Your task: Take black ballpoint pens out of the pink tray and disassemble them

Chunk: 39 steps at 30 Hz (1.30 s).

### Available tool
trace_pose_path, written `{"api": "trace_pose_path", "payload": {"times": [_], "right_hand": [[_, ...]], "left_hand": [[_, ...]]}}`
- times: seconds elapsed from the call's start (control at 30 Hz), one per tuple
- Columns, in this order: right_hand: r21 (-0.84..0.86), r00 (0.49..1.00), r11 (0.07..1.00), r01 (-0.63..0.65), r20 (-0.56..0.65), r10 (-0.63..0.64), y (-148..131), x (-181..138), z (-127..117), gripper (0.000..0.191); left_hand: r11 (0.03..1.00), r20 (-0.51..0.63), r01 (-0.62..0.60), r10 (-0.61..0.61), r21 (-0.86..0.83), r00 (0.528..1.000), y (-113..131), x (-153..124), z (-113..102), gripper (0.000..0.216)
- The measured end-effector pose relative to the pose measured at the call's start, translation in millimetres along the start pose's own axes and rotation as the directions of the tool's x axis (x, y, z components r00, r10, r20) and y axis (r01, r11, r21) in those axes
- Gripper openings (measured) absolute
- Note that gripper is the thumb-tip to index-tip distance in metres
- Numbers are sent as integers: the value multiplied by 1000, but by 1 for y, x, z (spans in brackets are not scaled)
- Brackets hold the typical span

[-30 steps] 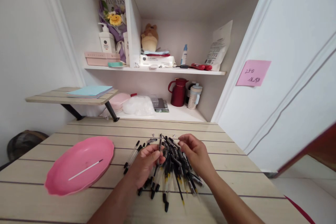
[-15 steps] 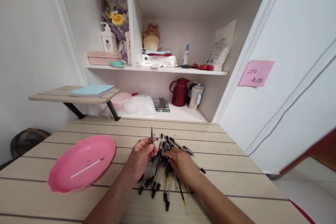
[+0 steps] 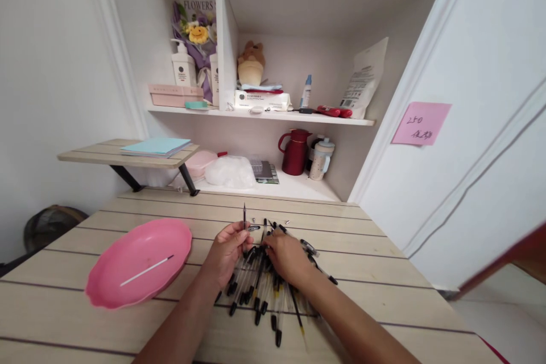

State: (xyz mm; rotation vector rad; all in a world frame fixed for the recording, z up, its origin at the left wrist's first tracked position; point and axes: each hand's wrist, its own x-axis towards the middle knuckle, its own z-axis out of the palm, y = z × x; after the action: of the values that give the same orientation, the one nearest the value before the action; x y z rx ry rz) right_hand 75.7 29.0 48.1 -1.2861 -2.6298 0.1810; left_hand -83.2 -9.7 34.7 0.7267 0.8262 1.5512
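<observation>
My left hand (image 3: 228,250) pinches a pen (image 3: 244,217) upright, its dark tip pointing up. A heap of pen parts (image 3: 260,278), with clear barrels, black caps and some refills, lies spread on the table under and between my hands. My right hand (image 3: 288,256) is closed at the upper part of this heap, its fingertips down among the pens; what they grip is hidden. One thin refill (image 3: 298,313) with a yellowish end sticks out below my right wrist. On the left, a pink plate (image 3: 102,281) holds a single white refill (image 3: 145,271) with a dark end.
Two tiny metallic bits lie behind the heap. A raised wooden stand (image 3: 91,153) with light-blue paper (image 3: 156,146) is at the back left. Behind the table (image 3: 409,278), a shelf holds a red jug (image 3: 295,152), a cup (image 3: 322,160) and a plastic bag (image 3: 230,172).
The view has shifted slightly, so the scene sits a little differently in frame. My right hand has moved a little up and left over the heap. My left hand still holds the pen upright.
</observation>
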Motion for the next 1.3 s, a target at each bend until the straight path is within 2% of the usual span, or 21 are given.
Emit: {"api": "trace_pose_path", "payload": {"times": [0.1,0.27,0.43,0.63,0.8,0.9,1.1,1.3], "right_hand": [[-41,1000,999,-7,8,7,-3,11,2,24],[-85,996,996,4,94,4,5,22,-1,21],[-86,998,996,-6,68,12,-1,30,-2,25],[-10,980,998,-59,189,59,-19,47,7,22],[55,954,987,-150,272,129,-12,61,14,17],[155,942,972,-178,311,123,-3,64,16,16],[354,944,911,-211,316,95,11,63,18,18],[412,951,887,-209,298,85,17,61,12,14]], "left_hand": [[1000,7,-6,6,-2,1000,1,1,-3,27],[1000,-9,-7,7,-16,1000,1,3,-6,30],[1000,-22,1,-1,-19,1000,0,4,-6,30],[1000,-43,1,-2,-19,999,-1,5,-8,32],[1000,-23,3,-3,-14,1000,-2,7,-12,31],[1000,-21,1,-1,-12,1000,-2,7,-13,30],[1000,-40,20,-21,-12,999,-3,7,-13,31],[1000,-47,12,-13,-17,999,-1,8,-14,32]]}}
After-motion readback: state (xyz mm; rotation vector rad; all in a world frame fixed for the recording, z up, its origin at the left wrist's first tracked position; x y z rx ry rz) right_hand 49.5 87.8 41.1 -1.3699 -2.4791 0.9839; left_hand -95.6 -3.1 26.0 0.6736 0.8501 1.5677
